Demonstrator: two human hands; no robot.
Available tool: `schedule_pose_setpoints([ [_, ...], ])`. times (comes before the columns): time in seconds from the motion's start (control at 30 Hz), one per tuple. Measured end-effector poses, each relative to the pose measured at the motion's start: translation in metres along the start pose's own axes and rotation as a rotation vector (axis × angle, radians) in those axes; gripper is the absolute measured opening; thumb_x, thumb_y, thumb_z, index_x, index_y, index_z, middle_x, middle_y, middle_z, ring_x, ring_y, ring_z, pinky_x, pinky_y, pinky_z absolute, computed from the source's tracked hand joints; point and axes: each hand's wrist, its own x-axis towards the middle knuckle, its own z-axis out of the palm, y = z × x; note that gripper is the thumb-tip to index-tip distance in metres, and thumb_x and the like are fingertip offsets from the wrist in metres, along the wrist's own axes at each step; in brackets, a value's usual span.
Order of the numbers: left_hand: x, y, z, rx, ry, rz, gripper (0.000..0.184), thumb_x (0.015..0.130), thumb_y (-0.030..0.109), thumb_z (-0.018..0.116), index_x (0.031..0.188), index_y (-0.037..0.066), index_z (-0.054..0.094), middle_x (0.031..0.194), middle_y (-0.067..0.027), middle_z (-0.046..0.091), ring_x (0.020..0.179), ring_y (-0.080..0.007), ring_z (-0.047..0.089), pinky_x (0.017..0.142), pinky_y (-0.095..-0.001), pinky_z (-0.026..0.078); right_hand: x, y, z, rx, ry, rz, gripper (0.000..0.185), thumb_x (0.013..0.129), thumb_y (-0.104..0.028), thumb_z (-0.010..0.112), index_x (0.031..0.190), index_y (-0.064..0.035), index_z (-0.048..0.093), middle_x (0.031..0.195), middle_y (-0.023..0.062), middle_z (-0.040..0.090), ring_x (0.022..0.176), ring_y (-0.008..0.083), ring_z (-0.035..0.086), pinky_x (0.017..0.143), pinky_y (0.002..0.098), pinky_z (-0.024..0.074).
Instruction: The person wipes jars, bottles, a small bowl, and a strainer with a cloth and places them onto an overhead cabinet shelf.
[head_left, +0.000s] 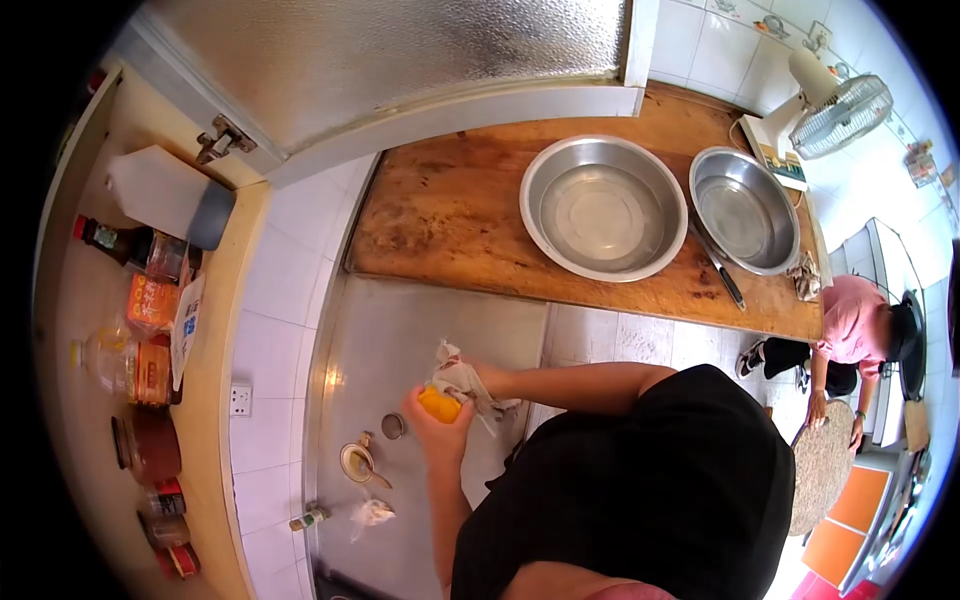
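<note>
My left hand (436, 424) is closed around a yellow, rounded object (440, 403), whose exact kind I cannot make out. A crumpled pale cloth (462, 385) is gripped in my right hand (486, 379), bunched against the yellow object. Both hands are close together above the steel countertop (400, 335). Near my left hand stand a small round metal container (393, 426) and a small bowl (355, 462) with a spoon in it. A small clear plastic bag (372, 513) lies further down the counter.
A wooden counter (440, 215) holds two metal basins (604, 208) (743, 210), a knife (722, 270) and a fan (840, 110). An open cabinet (245, 290) with bottles and jars is at left. At right, another person (855, 320) holds a round board (825, 465).
</note>
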Motion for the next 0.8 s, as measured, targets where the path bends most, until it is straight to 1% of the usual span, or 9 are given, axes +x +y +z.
schedule_pose_setpoints([
  [0.03, -0.001, -0.001, -0.002, 0.030, -0.008, 0.005, 0.077, 0.062, 0.024, 0.081, 0.122, -0.002, 0.038, 0.116, -0.0192, 0.043, 0.109, -0.0315, 0.044, 0.096, -0.0411, 0.035, 0.002, -0.001, -0.001, -0.010, -0.007, -0.042, 0.030, 0.085, -0.029, 0.063, 0.104, -0.0069, 0.058, 0.094, 0.0088, 0.060, 0.088, 0.0183, 0.055, 0.081, 0.0315, 0.0458],
  [0.23, -0.014, 0.003, -0.004, 0.138, -0.055, 0.013, 0.072, 0.061, 0.022, 0.080, 0.117, -0.002, 0.041, 0.110, -0.0200, 0.046, 0.104, -0.0332, 0.047, 0.091, -0.0414, 0.039, 0.016, 0.011, -0.007, 0.384, -0.345, 0.459, 0.021, 0.088, -0.021, 0.058, 0.102, -0.0052, 0.057, 0.091, 0.0060, 0.060, 0.087, 0.0138, 0.054, 0.076, 0.0301, 0.0458],
  [0.33, -0.019, 0.004, 0.000, 0.119, -0.083, 0.054, 0.068, 0.061, 0.021, 0.079, 0.114, -0.001, 0.043, 0.106, -0.0202, 0.047, 0.101, -0.0362, 0.047, 0.088, -0.0443, 0.039, 0.022, 0.040, -0.009, 0.279, -0.545, 0.351, 0.019, 0.091, -0.023, 0.056, 0.099, -0.0059, 0.057, 0.091, 0.0057, 0.059, 0.089, 0.0142, 0.053, 0.080, 0.0294, 0.0441],
  [0.47, -0.021, 0.004, -0.004, 0.158, -0.129, 0.176, 0.066, 0.060, 0.019, 0.078, 0.113, 0.000, 0.044, 0.107, -0.0196, 0.048, 0.104, -0.0357, 0.047, 0.090, -0.0437, 0.039, 0.017, 0.110, -0.007, 0.185, -0.511, 0.206, 0.034, 0.094, -0.030, 0.049, 0.119, -0.0075, 0.050, 0.114, 0.0113, 0.050, 0.113, 0.0193, 0.045, 0.098, 0.0303, 0.0351],
  [0.6, -0.019, 0.003, -0.014, 0.248, -0.153, 0.347, 0.063, 0.061, 0.019, 0.076, 0.114, 0.002, 0.046, 0.115, -0.0200, 0.046, 0.107, -0.0356, 0.048, 0.092, -0.0417, 0.040, -0.002, 0.060, -0.032, -0.379, -0.488, -0.098, 0.053, 0.096, -0.039, 0.044, 0.137, -0.0083, 0.035, 0.135, 0.0143, 0.034, 0.132, 0.0244, 0.029, 0.108, 0.0348, 0.0249],
  [0.67, -0.021, 0.009, -0.023, 0.208, -0.184, 0.282, 0.064, 0.062, 0.020, 0.075, 0.116, 0.004, 0.046, 0.119, -0.0201, 0.044, 0.108, -0.0365, 0.047, 0.094, -0.0422, 0.039, -0.005, 0.096, -0.036, -0.188, -0.518, 0.001, 0.059, 0.094, -0.044, 0.043, 0.139, -0.0073, 0.032, 0.141, 0.0141, 0.030, 0.133, 0.0264, 0.028, 0.109, 0.0380, 0.0254],
  [0.7, -0.021, 0.010, -0.028, 0.184, -0.192, 0.252, 0.065, 0.062, 0.020, 0.075, 0.118, 0.005, 0.046, 0.121, -0.0202, 0.043, 0.109, -0.0369, 0.047, 0.095, -0.0424, 0.039, -0.002, 0.139, -0.037, 0.131, -0.527, 0.189, 0.062, 0.094, -0.048, 0.043, 0.138, -0.0063, 0.033, 0.142, 0.0136, 0.031, 0.132, 0.0273, 0.031, 0.108, 0.0399, 0.0276],
  [0.73, -0.022, 0.006, -0.034, 0.141, -0.192, 0.238, 0.065, 0.063, 0.020, 0.074, 0.119, 0.006, 0.045, 0.121, -0.0199, 0.042, 0.109, -0.0376, 0.046, 0.095, -0.0429, 0.039, 0.008, 0.131, -0.031, 0.314, -0.577, -0.152, 0.065, 0.088, -0.047, 0.051, 0.139, -0.0094, 0.033, 0.143, 0.0129, 0.031, 0.131, 0.0276, 0.033, 0.108, 0.0410, 0.0284],
  [0.8, -0.023, -0.008, -0.043, 0.049, -0.188, 0.223, 0.064, 0.066, 0.020, 0.073, 0.122, 0.008, 0.045, 0.122, -0.0194, 0.041, 0.109, -0.0391, 0.046, 0.095, -0.0439, 0.039, 0.017, 0.098, -0.023, 0.828, -0.623, -0.027, 0.063, 0.086, -0.044, 0.055, 0.137, -0.0131, 0.036, 0.142, 0.0109, 0.035, 0.127, 0.0262, 0.038, 0.107, 0.0420, 0.0315],
])
